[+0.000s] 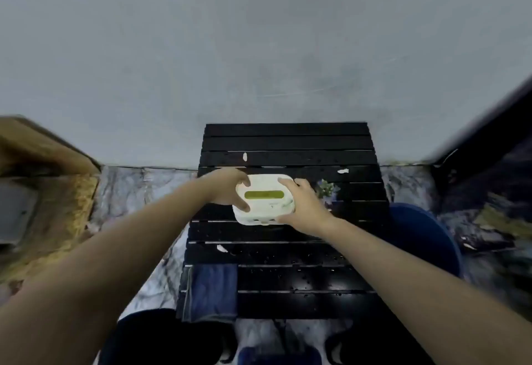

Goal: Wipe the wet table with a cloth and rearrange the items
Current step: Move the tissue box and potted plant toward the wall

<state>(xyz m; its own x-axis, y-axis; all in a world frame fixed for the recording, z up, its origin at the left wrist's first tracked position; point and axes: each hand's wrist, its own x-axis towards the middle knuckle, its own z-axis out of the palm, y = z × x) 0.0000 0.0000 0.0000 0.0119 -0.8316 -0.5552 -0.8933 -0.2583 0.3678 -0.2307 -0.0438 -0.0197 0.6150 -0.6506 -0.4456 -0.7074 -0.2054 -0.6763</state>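
A white tissue box (pixel 266 206) with a green slot on top sits over the middle of the black slatted table (pixel 302 292). My left hand (pixel 229 189) grips its left side and my right hand (pixel 305 209) grips its right side. A blue cloth (pixel 211 292) lies folded at the table's near left corner, hanging over the edge. Water drops glisten on the near slats. A small potted plant (pixel 328 189) stands just right of my right hand, partly hidden by it.
Bits of white paper lie on the slats: one (pixel 245 156) at the far left, one (pixel 343 171) at the far right, one (pixel 221 248) nearer me. A blue round container (pixel 426 238) stands right of the table. A grey wall is behind.
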